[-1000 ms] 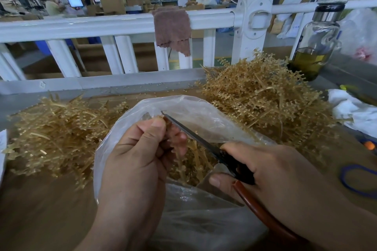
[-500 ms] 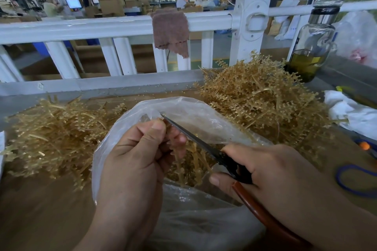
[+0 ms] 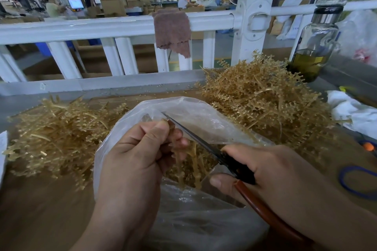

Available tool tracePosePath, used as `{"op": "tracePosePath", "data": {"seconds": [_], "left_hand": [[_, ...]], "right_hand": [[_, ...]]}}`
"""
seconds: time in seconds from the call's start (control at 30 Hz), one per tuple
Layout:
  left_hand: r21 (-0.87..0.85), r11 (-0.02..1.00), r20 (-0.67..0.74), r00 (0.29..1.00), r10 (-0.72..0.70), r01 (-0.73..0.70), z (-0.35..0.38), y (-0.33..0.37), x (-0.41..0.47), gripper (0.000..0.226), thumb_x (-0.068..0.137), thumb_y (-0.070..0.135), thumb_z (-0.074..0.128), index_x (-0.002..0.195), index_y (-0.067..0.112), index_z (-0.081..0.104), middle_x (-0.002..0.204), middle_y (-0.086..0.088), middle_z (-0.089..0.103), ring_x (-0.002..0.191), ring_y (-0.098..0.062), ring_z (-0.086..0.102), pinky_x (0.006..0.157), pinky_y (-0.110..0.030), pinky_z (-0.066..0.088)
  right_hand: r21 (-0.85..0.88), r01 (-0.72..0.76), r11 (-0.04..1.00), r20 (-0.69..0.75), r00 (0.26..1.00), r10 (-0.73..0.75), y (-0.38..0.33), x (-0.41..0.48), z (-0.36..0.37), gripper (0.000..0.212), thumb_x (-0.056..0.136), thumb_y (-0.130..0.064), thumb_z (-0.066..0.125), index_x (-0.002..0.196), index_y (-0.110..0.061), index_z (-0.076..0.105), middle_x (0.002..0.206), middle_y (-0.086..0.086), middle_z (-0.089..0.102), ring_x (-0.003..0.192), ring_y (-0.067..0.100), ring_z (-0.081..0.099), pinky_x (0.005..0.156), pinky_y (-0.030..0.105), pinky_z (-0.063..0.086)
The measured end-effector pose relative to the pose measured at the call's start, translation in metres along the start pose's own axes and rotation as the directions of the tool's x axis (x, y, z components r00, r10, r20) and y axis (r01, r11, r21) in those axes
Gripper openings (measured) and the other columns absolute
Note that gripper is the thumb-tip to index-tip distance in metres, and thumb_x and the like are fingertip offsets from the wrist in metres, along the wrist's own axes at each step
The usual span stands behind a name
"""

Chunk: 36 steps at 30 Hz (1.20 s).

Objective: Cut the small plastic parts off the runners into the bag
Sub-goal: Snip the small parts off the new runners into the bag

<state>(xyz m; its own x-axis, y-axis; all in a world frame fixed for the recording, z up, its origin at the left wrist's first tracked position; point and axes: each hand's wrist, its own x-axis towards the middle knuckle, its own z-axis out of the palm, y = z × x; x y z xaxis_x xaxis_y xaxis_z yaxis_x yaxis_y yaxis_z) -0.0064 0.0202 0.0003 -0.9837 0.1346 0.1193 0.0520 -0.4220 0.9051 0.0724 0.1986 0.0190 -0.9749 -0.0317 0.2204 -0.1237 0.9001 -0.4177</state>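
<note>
A clear plastic bag (image 3: pixel 204 116) lies open in front of me on the brown table. Over its mouth my left hand (image 3: pixel 140 153) pinches a tan plastic runner (image 3: pixel 193 161) between thumb and fingers, the runner hanging down into the bag. My right hand (image 3: pixel 271 171) grips scissors (image 3: pixel 206 144) with red-brown handles. Their blades are nearly closed, with the tip right at my left thumb where the runner is held. Two heaps of tan runners flank the bag: one heap on the left (image 3: pixel 57 134), a taller heap on the right (image 3: pixel 265 96).
A white railing (image 3: pixel 114 26) with a brown cloth (image 3: pixel 173 30) draped over it runs along the table's far edge. At the right stand a glass bottle (image 3: pixel 314 47) of yellow liquid, white rags (image 3: pixel 353 112) and blue-handled scissors (image 3: pixel 359 181). People work far behind.
Both hands stay over the bag's mouth. The scissor tip stays at my left thumb and the view shifts only slightly.
</note>
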Motion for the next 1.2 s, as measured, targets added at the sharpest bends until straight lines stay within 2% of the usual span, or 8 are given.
{"op": "tracePosePath", "data": {"seconds": [0.3, 0.5, 0.6, 0.7, 0.87, 0.93, 1.07, 1.2], "left_hand": [[-0.042, 0.999, -0.022, 0.999, 0.03, -0.031, 0.002, 0.004, -0.001, 0.014, 0.099, 0.013, 0.052, 0.092, 0.007, 0.064, 0.074, -0.009, 0.069, 0.064, -0.016, 0.068, 0.051, -0.023, 0.054], [-0.049, 0.999, -0.043, 0.999, 0.017, -0.019, 0.001, 0.006, 0.0, 0.014, 0.093, 0.012, 0.056, 0.098, 0.005, 0.067, 0.072, -0.01, 0.066, 0.061, -0.017, 0.066, 0.05, -0.024, 0.054], [-0.113, 0.993, -0.035, 0.999, 0.01, -0.014, 0.004, 0.007, 0.001, 0.015, 0.088, 0.016, 0.056, 0.091, 0.005, 0.065, 0.073, -0.013, 0.068, 0.062, -0.022, 0.069, 0.051, -0.027, 0.056], [-0.158, 0.987, -0.008, 1.0, -0.009, 0.007, 0.008, 0.006, -0.001, 0.017, 0.079, 0.018, 0.058, 0.084, 0.004, 0.067, 0.075, -0.016, 0.07, 0.065, -0.024, 0.072, 0.052, -0.029, 0.058], [0.082, 0.994, 0.069, 0.995, 0.067, -0.073, 0.007, -0.001, -0.007, 0.007, 0.076, 0.022, 0.072, 0.071, 0.018, 0.074, 0.082, -0.016, 0.075, 0.07, -0.028, 0.073, 0.063, -0.039, 0.059], [0.165, 0.984, 0.059, 0.996, 0.063, -0.072, 0.005, -0.001, -0.008, 0.024, 0.067, 0.036, 0.076, 0.078, 0.014, 0.075, 0.076, -0.018, 0.073, 0.066, -0.03, 0.069, 0.063, -0.043, 0.055], [0.032, 0.992, 0.074, 0.99, -0.122, 0.12, 0.013, 0.008, -0.007, 0.043, 0.064, 0.054, 0.068, 0.072, 0.012, 0.076, 0.065, -0.023, 0.066, 0.044, -0.03, 0.058, 0.038, -0.03, 0.045], [0.039, 0.98, 0.238, 0.951, -0.196, 0.193, 0.01, 0.014, -0.01, 0.06, 0.065, 0.067, 0.068, 0.078, 0.01, 0.079, 0.069, -0.027, 0.067, 0.045, -0.031, 0.061, 0.035, -0.028, 0.043]], "right_hand": [[0.175, -0.035, 0.984, 0.07, 0.997, 0.023, 0.002, 0.001, -0.005, 0.05, 0.082, -0.074, 0.055, 0.101, -0.029, 0.063, 0.072, -0.01, 0.063, 0.06, 0.004, 0.059, 0.058, 0.022, 0.044], [0.284, -0.067, 0.956, 0.122, 0.992, 0.033, 0.005, 0.003, -0.001, 0.057, 0.07, -0.088, 0.047, 0.106, -0.046, 0.06, 0.076, -0.019, 0.065, 0.067, -0.003, 0.063, 0.06, 0.014, 0.045], [0.504, -0.11, 0.857, 0.135, 0.99, 0.048, 0.01, 0.002, 0.001, 0.056, 0.069, -0.088, 0.055, 0.115, -0.056, 0.057, 0.079, -0.019, 0.072, 0.07, -0.002, 0.07, 0.061, 0.016, 0.049], [0.709, -0.128, 0.694, 0.14, 0.989, 0.039, 0.014, 0.001, 0.009, 0.062, 0.075, -0.07, 0.075, 0.128, -0.043, 0.057, 0.093, -0.001, 0.075, 0.08, 0.021, 0.076, 0.07, 0.037, 0.054], [0.836, -0.124, 0.535, 0.12, 0.992, 0.044, 0.02, 0.0, 0.021, 0.056, 0.081, -0.048, 0.082, 0.129, -0.032, 0.058, 0.091, 0.011, 0.074, 0.073, 0.038, 0.074, 0.061, 0.041, 0.056], [0.818, -0.115, 0.563, 0.117, 0.993, 0.032, 0.022, 0.0, 0.019, 0.054, 0.082, -0.047, 0.081, 0.128, -0.032, 0.057, 0.087, 0.012, 0.074, 0.071, 0.036, 0.074, 0.059, 0.041, 0.058], [0.766, -0.095, 0.636, 0.124, 0.992, -0.002, 0.021, 0.005, 0.017, 0.051, 0.081, -0.05, 0.081, 0.125, -0.035, 0.06, 0.088, 0.009, 0.075, 0.071, 0.028, 0.076, 0.063, 0.038, 0.061], [0.735, -0.095, 0.671, 0.084, 0.995, 0.049, 0.019, 0.003, 0.017, 0.054, 0.078, -0.055, 0.082, 0.124, -0.036, 0.062, 0.091, 0.003, 0.076, 0.069, 0.024, 0.076, 0.063, 0.036, 0.061]]}}
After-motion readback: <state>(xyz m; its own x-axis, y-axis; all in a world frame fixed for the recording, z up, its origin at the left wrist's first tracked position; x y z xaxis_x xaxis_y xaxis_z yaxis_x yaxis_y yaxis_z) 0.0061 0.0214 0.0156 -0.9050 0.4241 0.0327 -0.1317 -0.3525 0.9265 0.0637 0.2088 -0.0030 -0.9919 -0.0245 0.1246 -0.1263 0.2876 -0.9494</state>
